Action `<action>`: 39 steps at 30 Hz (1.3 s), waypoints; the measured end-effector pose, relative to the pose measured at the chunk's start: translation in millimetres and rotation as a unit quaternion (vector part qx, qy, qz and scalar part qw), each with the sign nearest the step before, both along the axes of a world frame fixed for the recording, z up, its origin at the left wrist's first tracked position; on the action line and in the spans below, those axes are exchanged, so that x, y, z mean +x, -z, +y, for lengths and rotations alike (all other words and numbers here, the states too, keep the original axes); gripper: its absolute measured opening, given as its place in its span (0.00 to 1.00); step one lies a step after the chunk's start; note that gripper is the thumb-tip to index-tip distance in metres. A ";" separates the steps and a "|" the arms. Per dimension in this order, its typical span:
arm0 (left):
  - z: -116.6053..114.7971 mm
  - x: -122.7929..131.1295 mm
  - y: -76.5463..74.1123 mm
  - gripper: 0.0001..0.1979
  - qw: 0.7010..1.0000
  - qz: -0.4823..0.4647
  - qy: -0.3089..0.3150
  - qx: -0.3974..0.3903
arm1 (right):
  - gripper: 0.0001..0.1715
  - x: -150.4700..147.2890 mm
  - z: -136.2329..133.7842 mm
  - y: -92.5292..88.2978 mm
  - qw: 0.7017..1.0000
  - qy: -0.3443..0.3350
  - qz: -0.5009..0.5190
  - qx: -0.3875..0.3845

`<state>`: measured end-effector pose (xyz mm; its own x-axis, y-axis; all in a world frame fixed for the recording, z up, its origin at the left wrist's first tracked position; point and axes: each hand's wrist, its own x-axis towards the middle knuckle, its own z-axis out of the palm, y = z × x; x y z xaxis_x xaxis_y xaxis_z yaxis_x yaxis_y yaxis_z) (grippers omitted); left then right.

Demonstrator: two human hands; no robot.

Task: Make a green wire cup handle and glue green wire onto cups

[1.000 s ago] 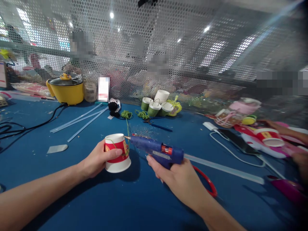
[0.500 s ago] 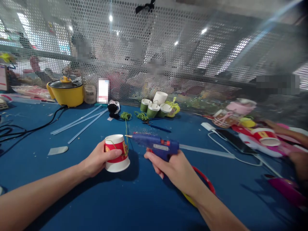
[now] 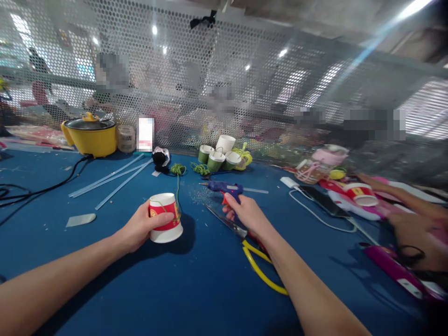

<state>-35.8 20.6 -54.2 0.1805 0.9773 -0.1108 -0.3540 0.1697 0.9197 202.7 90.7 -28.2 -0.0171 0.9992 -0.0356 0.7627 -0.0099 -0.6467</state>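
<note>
My left hand is closed around a red and white paper cup, held upside down just above the blue table. Green yarn runs from a small bundle at the back down to the cup and lies against its side. Farther out to the right, my right hand grips a blue hot glue gun by its handle. Its nozzle points left, apart from the cup, and a clear glue stick sticks out of its back. Scissors with yellow and red handles lie beneath my right wrist, partly hidden.
Green-wrapped cups stand at the back by a perforated metal screen. A yellow electric pot and loose glue sticks are at the left. On the right lie a phone with a white cable and another person's arm.
My right hand has carried the glue gun away from the cup, farther out over the table, uncovering the scissors. The cup stays in my left hand. The whole view has shifted slightly.
</note>
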 end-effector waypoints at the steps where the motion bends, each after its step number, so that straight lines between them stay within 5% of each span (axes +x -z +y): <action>1: 0.0 0.2 -0.5 0.25 1.000 0.002 0.002 0.001 | 0.19 1.3 3.9 2.5 0.999 0.007 -0.038 -0.005; 9: -0.3 1.2 -0.4 0.25 1.000 -0.001 0.014 0.013 | 0.12 0.6 3.6 0.7 0.970 0.036 -0.207 0.125; 12: -0.5 1.4 0.8 0.24 1.000 0.001 0.019 0.012 | 0.08 -21.2 -21.3 -10.5 0.953 -0.129 -0.115 0.247; 16: -1.2 2.5 0.9 0.20 0.999 0.001 0.020 0.032 | 0.07 -59.0 -56.4 -21.3 0.899 -0.345 0.008 0.269; 24: -3.8 4.6 -0.6 0.20 0.998 0.010 0.051 0.025 | 0.07 -73.7 -66.3 -14.7 0.904 -0.338 0.015 0.263; 30: -3.4 3.4 3.0 0.22 0.996 0.029 0.071 0.033 | 0.06 -61.5 -69.2 -19.1 0.951 -0.255 0.085 0.151; 39: -7.6 2.3 3.1 0.23 0.993 0.059 0.080 0.058 | 0.05 -57.8 -69.0 -23.0 0.938 -0.234 0.023 0.254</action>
<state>-33.5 13.0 -57.3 0.3264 0.9448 -0.0292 -0.2203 0.1060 0.9697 144.9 21.7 -5.2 -0.4486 0.7694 0.4546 0.5778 0.6378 -0.5093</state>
